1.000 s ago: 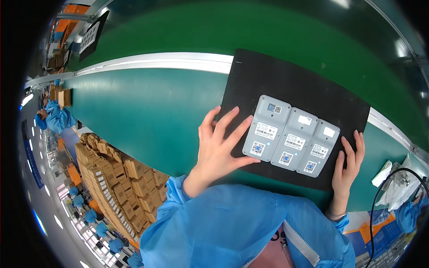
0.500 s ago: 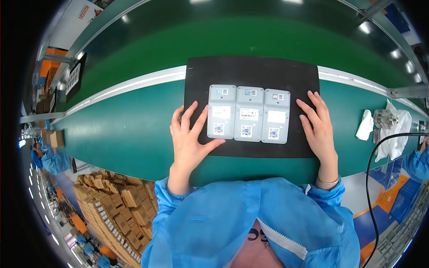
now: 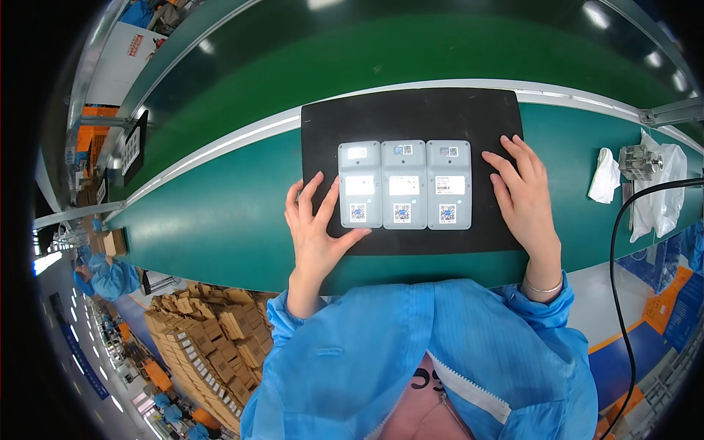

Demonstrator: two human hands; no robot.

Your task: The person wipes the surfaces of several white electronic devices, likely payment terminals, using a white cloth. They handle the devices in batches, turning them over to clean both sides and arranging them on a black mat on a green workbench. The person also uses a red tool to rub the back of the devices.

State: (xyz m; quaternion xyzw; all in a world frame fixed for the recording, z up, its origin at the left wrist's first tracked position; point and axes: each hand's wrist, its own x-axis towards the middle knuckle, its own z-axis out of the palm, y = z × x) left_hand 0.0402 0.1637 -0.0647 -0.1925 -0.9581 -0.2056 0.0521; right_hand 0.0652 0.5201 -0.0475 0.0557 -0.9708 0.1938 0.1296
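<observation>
Three grey plastic device cases (image 3: 403, 165) lie side by side on a black mat (image 3: 411, 110), label side up, their long edges touching or nearly so. Each bears white labels and a square printed code. My left hand (image 3: 313, 233) is open at the left case (image 3: 360, 196), fingers spread along its left edge and thumb by its lower corner. To the right of the right case (image 3: 449, 198), my right hand (image 3: 526, 194) rests open on the mat, fingers apart. A gap of bare mat separates its fingertips from that case. Neither hand holds anything.
The mat lies on a green worktable (image 3: 220, 198). On the right are a white cloth (image 3: 603, 176), a metal fixture (image 3: 639, 161), a clear plastic bag (image 3: 660, 198) and a hanging black cable (image 3: 614, 293). Stacked cardboard boxes (image 3: 213, 337) stand below left. A co-worker in blue (image 3: 114, 277) is further left.
The whole view has tilted and shifted slightly. Both hands and the three cases keep about the same places on the mat.
</observation>
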